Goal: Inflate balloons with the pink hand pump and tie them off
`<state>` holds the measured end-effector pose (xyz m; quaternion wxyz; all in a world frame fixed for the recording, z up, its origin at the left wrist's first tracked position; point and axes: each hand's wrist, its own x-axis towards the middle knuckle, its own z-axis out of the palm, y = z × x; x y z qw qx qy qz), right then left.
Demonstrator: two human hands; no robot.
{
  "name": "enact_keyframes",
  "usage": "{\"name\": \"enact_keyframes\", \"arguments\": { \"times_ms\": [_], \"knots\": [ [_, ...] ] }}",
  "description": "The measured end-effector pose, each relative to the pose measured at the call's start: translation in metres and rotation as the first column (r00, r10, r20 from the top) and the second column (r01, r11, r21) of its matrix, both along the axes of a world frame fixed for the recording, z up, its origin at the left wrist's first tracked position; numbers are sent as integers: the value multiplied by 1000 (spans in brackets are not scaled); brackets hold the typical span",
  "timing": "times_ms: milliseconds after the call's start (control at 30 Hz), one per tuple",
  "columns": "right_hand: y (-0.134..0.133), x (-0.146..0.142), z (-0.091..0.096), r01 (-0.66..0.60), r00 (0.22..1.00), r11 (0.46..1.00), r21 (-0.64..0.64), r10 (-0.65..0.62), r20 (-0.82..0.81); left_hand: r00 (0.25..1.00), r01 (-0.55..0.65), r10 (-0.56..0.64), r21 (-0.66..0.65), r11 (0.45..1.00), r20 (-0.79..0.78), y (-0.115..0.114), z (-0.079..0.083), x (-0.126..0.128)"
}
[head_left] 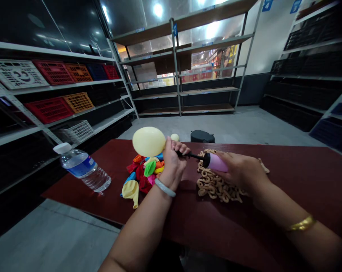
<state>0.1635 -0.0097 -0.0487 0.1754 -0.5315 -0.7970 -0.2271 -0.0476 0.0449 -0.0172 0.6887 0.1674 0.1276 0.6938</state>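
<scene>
Head view: what do we grip, and where?

Our right hand (pixel 239 170) wraps the lilac pump (pixel 218 163) above some brown curled pieces (pixel 216 185); our left hand (pixel 173 160) curls its fingers round the black nozzle end, beside the inflated cream balloon (pixel 148 141); we cannot tell how its neck sits.

And around that?

Limp balloons (pixel 145 175) lie heaped on our table (pixel 295 170), near a water bottle (pixel 87 170); we see a metal rack (pixel 176 64) well beyond.
</scene>
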Motion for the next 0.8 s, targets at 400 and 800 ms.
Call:
{"name": "enact_keyframes", "arguments": {
  "times_ms": [400,800],
  "knots": [
    [-6,10,-4,83,996,993,-81,-81,37,996,-80,81,-22,997,30,11,-1,-18],
    [-16,-21,2,20,997,990,-137,-30,-71,996,88,-88,-55,995,2,-20,-13,38]
  ]
}}
